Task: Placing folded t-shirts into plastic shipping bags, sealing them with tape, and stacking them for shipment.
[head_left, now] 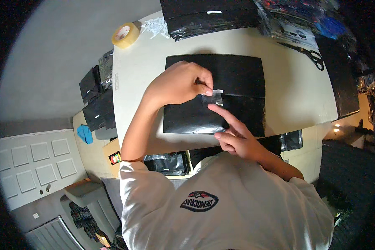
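Note:
A black plastic packet with a flap line across its middle lies flat in front of me. Bent over it from the left, my left hand is closed, thumb and forefinger pinching the edge of a small piece of clear tape. A thin white label strip shows at the upper edge of the tape, over the flap line. Close to the tape's lower edge is the outstretched index finger of my right hand. Its other fingers are partly curled, with nothing visible in them; whether the fingertip touches the tape I cannot tell.
On the white table, a tape roll and loose white strips sit far left. Stacked black packets line the back, and black scissors lie far right. More black packets are beyond the left edge.

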Tool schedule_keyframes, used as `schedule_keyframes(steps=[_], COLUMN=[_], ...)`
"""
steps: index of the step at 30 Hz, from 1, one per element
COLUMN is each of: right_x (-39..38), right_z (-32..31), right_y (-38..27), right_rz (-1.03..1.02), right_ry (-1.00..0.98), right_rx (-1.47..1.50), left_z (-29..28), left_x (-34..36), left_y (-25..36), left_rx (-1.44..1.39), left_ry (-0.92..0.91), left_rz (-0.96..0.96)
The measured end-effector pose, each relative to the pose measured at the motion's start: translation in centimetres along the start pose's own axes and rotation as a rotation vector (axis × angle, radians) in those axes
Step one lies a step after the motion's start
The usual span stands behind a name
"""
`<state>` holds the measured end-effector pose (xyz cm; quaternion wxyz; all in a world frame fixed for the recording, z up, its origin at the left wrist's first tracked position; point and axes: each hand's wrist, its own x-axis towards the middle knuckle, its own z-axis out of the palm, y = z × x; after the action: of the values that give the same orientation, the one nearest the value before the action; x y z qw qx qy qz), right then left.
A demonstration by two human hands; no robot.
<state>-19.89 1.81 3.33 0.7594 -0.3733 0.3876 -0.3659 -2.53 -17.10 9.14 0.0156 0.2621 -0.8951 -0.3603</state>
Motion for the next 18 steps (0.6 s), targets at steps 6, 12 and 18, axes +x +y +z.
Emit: schedule_keyframes(steps=[6,12,18], right_x=[1.1,2.0,2.3], right_z=[-0.4,-1.0,-0.9], right_y=[1.3,2.0,1.8], right_rz=[0.013,0.06,0.105], right_ry=[0.011,0.016,0.061], right_rx=[0.219,0.324,0.41], left_z=[1.6,2.0,3.1], left_x=[1.5,2.2,3.0], left_y=[-1.1,-2.1,-2.0], left_rx=[0.259,0.165,0.193], left_ry=[0.164,0.06,0.093], left_rz=[0.092,-0.061,-0.122])
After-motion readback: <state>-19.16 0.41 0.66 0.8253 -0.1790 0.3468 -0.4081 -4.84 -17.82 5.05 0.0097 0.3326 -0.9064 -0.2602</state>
